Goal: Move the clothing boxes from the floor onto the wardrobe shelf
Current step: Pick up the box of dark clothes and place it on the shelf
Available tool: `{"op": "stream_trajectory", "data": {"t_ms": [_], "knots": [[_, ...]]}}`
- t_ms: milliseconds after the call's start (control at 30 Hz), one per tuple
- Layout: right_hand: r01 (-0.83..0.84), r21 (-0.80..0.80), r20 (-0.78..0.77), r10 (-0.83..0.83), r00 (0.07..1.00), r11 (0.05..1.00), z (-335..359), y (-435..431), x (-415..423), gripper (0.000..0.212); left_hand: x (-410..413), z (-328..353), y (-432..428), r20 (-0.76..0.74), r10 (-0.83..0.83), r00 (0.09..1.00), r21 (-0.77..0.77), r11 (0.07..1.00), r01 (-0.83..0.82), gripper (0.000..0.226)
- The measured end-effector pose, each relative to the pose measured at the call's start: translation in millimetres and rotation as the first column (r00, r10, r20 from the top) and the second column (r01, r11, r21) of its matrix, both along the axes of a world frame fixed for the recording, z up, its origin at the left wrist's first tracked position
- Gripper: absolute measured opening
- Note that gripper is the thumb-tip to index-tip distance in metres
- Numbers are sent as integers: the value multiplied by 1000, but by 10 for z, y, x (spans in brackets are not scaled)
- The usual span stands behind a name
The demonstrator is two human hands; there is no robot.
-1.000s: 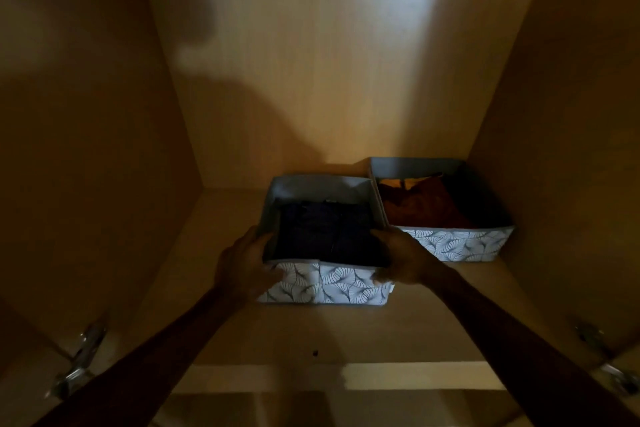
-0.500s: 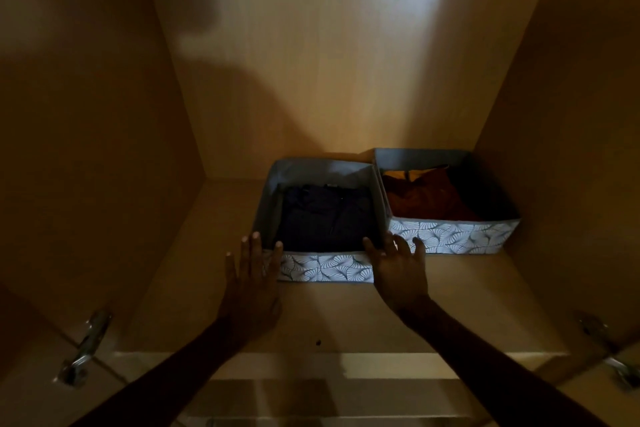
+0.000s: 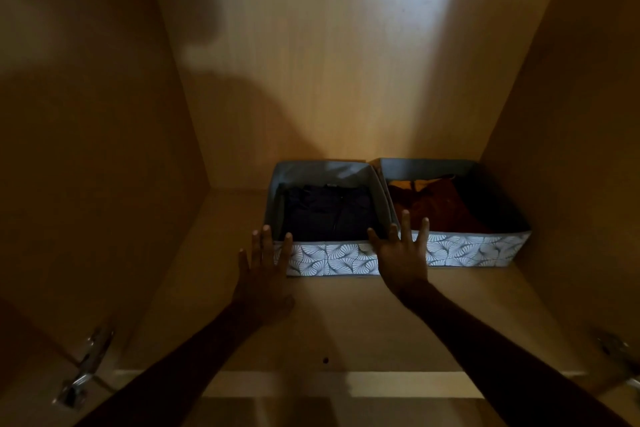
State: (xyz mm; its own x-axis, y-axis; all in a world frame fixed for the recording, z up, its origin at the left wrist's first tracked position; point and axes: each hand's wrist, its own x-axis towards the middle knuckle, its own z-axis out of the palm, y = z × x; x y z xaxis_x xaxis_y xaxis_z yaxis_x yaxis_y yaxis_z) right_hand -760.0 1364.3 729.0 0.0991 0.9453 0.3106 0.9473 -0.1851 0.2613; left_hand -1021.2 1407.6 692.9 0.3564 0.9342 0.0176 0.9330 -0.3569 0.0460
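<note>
1. The left hand (image 3: pixel 265 274) is flat, fingers straight and spread, gripping nothing. Its fingertips lie against the front left corner of the left box (image 3: pixel 329 258).
2. The right hand (image 3: pixel 401 256) is flat and spread too, holding nothing. Its fingers cover the seam where the two boxes meet.
3. The left box sits on the shelf (image 3: pixel 346 322) between the hands, just ahead of the palms. It holds dark clothes (image 3: pixel 329 215).
4. The right box (image 3: pixel 474 250) sits ahead and right of the right hand, touching the left box. It holds orange clothes (image 3: pixel 433 204).
5. Behind the wrists, outside each forearm, is a metal hinge: left hinge (image 3: pixel 86 367), right hinge (image 3: pixel 620 354).
</note>
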Motion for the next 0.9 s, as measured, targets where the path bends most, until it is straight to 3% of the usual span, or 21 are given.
{"op": "stream_trajectory", "data": {"t_ms": [400,667,733,767,833,900], "knots": [[60,11,-31,-60,998,998,-65,280,-7,57,19,67,286,19,-46,999,-5,999,46,119],[55,12,-122,-53,991,998,-107,234,0,57,-40,136,256,119,-64,991,-82,994,75,111],[9,67,-210,5,978,998,-144,140,-12,53,-104,155,212,251,-60,966,-95,992,86,103],[-10,95,-268,35,963,995,-159,73,-34,52,-126,179,134,402,-48,914,-77,993,86,95],[-54,134,-359,100,928,989,-201,-71,-90,50,-169,155,-93,721,10,693,-61,997,49,68],[-134,173,-427,196,883,976,-251,-228,-156,50,-166,103,-393,869,173,463,-188,982,-13,46]]}}
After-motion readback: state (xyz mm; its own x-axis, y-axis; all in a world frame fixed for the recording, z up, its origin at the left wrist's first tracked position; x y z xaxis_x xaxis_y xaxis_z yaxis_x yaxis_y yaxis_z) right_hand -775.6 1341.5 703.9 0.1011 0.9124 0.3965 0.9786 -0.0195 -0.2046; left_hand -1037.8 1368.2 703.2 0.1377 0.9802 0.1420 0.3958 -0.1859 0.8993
